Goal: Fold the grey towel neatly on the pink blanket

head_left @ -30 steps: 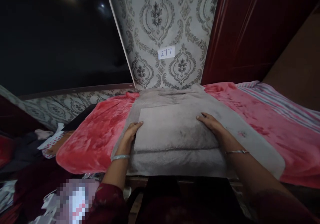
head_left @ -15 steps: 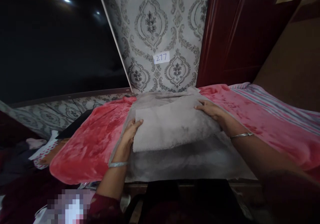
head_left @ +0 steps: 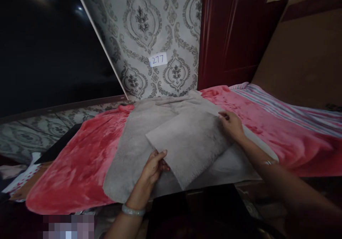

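My left hand [head_left: 154, 165] pinched the near edge of the folded grey towel [head_left: 188, 144], fingers closed on it. My right hand [head_left: 232, 125] gripped its far corner. The towel lay skewed on a larger grey cloth [head_left: 130, 153] spread over the pink blanket [head_left: 77, 167], below the patterned wall [head_left: 149, 36].

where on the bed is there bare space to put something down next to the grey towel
Two free patches: the red blanket left of the grey towel, and the pink stretch between the right hand and the striped sheet. The middle is crowded: towel, left hand.
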`<state>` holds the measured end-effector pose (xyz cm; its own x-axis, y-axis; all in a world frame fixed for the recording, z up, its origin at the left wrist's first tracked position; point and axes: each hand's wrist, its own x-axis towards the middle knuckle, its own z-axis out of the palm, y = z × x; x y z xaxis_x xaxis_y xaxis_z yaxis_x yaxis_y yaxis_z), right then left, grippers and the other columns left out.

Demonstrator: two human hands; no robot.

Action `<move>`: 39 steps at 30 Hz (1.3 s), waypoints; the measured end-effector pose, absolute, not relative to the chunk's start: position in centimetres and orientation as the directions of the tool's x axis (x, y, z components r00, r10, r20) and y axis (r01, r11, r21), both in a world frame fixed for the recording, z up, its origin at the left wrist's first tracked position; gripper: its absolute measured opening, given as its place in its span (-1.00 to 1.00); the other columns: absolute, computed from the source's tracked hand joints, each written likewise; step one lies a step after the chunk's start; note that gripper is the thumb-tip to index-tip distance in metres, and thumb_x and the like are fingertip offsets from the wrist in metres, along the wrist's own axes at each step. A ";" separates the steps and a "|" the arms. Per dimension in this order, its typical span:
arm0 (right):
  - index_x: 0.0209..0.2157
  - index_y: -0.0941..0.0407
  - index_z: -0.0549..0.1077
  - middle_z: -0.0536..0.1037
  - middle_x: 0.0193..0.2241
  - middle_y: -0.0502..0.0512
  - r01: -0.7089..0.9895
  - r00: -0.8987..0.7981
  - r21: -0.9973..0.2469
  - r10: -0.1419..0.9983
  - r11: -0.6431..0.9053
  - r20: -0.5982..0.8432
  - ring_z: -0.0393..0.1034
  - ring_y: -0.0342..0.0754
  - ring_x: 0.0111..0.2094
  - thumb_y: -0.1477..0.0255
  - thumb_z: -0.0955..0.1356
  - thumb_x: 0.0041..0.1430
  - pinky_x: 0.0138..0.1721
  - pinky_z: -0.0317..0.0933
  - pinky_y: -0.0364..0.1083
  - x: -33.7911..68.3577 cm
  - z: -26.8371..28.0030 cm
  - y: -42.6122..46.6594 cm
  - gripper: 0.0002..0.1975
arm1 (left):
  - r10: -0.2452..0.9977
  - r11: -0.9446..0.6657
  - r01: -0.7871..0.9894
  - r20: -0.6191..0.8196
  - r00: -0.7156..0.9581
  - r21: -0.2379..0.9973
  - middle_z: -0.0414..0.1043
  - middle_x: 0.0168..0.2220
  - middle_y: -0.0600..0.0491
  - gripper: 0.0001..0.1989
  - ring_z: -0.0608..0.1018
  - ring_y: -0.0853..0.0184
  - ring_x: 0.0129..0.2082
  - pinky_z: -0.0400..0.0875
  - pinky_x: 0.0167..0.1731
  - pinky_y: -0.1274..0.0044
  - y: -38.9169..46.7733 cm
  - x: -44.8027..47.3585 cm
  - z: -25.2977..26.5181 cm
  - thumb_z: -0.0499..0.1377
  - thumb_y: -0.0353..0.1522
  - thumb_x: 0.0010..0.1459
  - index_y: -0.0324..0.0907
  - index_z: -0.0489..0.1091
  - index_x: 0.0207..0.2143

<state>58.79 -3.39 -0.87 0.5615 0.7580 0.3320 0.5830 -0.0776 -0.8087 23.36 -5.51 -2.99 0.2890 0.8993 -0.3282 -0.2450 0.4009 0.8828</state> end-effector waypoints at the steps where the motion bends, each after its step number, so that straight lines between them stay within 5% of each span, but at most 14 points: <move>1: -0.35 0.15 0.53 0.56 -0.36 0.18 0.526 0.574 -0.850 0.749 -0.027 0.331 0.43 0.03 -0.31 0.28 0.33 0.14 -0.17 0.29 -0.01 58.4 -1.9 -5.2 -0.77 | 0.899 0.402 -0.243 -0.331 0.286 0.883 0.46 -0.58 0.14 -0.54 0.45 0.39 -0.70 0.36 -0.73 0.56 -5.5 23.4 -2.7 0.48 -0.26 -0.21 -0.21 0.36 -0.30; 4: -0.54 0.11 0.41 0.40 -0.64 0.06 0.128 0.465 -0.989 0.885 -0.073 -0.005 0.30 -0.06 -0.60 -0.14 0.29 0.11 -0.51 0.19 -0.08 56.3 -5.0 -11.0 -0.44 | 0.906 0.398 -0.270 -0.331 0.264 0.877 0.50 -0.56 0.13 -0.54 0.45 0.40 -0.69 0.35 -0.73 0.57 -5.3 23.8 -1.4 0.47 -0.27 -0.21 -0.21 0.38 -0.29; 8: -0.36 0.15 0.51 0.56 -0.52 0.17 -0.287 0.004 -0.875 0.914 -0.389 -0.407 0.43 -0.01 -0.57 -0.29 0.38 -0.09 -0.53 0.28 -0.07 52.2 -6.8 -16.5 -0.28 | 0.923 0.376 -0.353 -0.315 0.220 0.857 0.45 -0.59 0.16 -0.60 0.44 0.42 -0.69 0.31 -0.72 0.60 -5.3 25.2 0.7 0.46 -0.32 -0.23 -0.20 0.37 -0.36; 11: -0.12 0.12 0.52 0.64 -0.22 0.26 -0.517 -0.135 -0.770 0.924 -0.374 -0.358 0.57 0.10 -0.31 -0.20 0.47 -0.10 -0.30 0.43 0.02 49.9 -6.0 -17.0 -0.27 | 0.940 0.339 -0.405 -0.284 0.192 0.849 0.47 -0.56 0.15 -0.55 0.45 0.43 -0.66 0.30 -0.72 0.61 -6.1 26.3 2.1 0.49 -0.31 -0.30 -0.19 0.37 -0.37; 14: -0.09 0.05 0.51 0.63 -0.10 0.17 -0.712 0.085 -0.689 0.958 -0.133 -0.273 0.54 0.13 -0.09 -0.03 0.52 -0.05 -0.06 0.43 0.09 48.9 -5.3 -15.4 -0.42 | 0.956 0.288 -0.399 -0.241 0.165 0.870 0.47 -0.53 0.19 -0.46 0.45 0.44 -0.65 0.30 -0.71 0.62 -8.1 26.8 2.0 0.52 -0.25 -0.30 -0.17 0.39 -0.27; 17: -0.14 0.04 0.52 0.63 -0.13 0.13 -0.740 0.311 -0.672 0.889 0.005 -0.336 0.49 0.15 0.00 0.19 0.55 -0.09 0.04 0.40 0.11 48.7 -5.8 -13.9 -0.54 | 0.940 0.327 -0.338 -0.266 0.215 0.882 0.54 -0.41 0.11 -0.43 0.53 0.39 -0.57 0.39 -0.61 0.59 -10.1 26.0 0.3 0.51 -0.21 -0.20 -0.18 0.39 -0.16; 21: -0.19 0.09 0.52 0.61 -0.06 0.20 -0.715 0.358 -0.699 0.862 0.005 -0.360 0.46 0.20 0.01 0.30 0.58 -0.20 0.06 0.39 0.13 48.4 -6.5 -13.7 -0.53 | 0.845 0.477 -0.208 -0.380 0.376 0.854 0.61 -0.26 -0.07 -0.49 0.64 0.23 -0.37 0.51 -0.36 0.47 -11.3 22.0 -2.4 0.46 -0.17 -0.10 -0.21 0.44 -0.15; 25: -0.20 0.11 0.53 0.61 -0.06 0.24 -0.715 0.355 -0.699 0.852 -0.017 -0.385 0.46 0.23 -0.01 0.27 0.60 -0.29 0.06 0.38 0.13 48.2 -6.4 -14.0 -0.47 | 0.808 0.413 0.095 -0.413 0.420 0.906 0.59 -0.42 -0.10 -0.54 0.62 0.24 -0.46 0.45 -0.44 0.49 -10.4 17.4 -2.1 0.38 -0.02 0.01 -0.23 0.50 -0.27; 28: -0.19 0.10 0.51 0.61 -0.07 0.24 -0.695 0.362 -0.719 0.854 -0.021 -0.374 0.45 0.23 0.01 0.23 0.58 -0.26 0.05 0.38 0.13 48.1 -6.5 -14.0 -0.46 | 0.890 0.152 0.277 -0.254 0.379 0.949 0.53 -0.52 -0.04 -0.51 0.54 0.29 -0.53 0.38 -0.49 0.52 -7.8 16.2 0.4 0.32 0.07 0.01 -0.21 0.48 -0.46; 31: -0.18 0.09 0.50 0.61 -0.06 0.24 -0.670 0.345 -0.742 0.876 -0.023 -0.338 0.44 0.24 0.03 0.22 0.56 -0.20 0.03 0.38 0.13 48.2 -6.8 -13.9 -0.50 | 0.968 -0.137 0.329 0.056 0.244 0.934 0.57 -0.41 -0.01 -0.64 0.56 0.25 -0.34 0.42 -0.30 0.51 -3.3 17.8 3.1 0.35 -0.05 -0.02 -0.17 0.54 -0.43; 33: -0.18 0.08 0.49 0.61 -0.06 0.22 -0.675 0.333 -0.737 0.883 -0.022 -0.331 0.44 0.24 0.04 0.24 0.56 -0.19 0.05 0.37 0.14 48.2 -6.7 -13.8 -0.51 | 0.975 -0.194 0.341 0.141 0.173 0.920 0.59 -0.30 -0.03 -0.69 0.56 0.20 -0.21 0.41 -0.21 0.50 0.3 19.8 4.0 0.39 -0.15 -0.14 -0.16 0.56 -0.38; 39: -0.16 0.09 0.49 0.63 -0.13 0.18 -0.726 0.302 -0.687 0.903 0.010 -0.306 0.46 0.22 0.03 0.25 0.58 -0.24 0.13 0.32 0.16 47.7 -5.7 -13.5 -0.46 | 0.935 -0.025 0.477 -0.148 0.322 0.878 0.44 -0.57 0.09 -0.60 0.42 0.32 -0.53 0.25 -0.47 0.52 8.7 25.5 3.0 0.37 -0.12 -0.20 -0.25 0.53 -0.38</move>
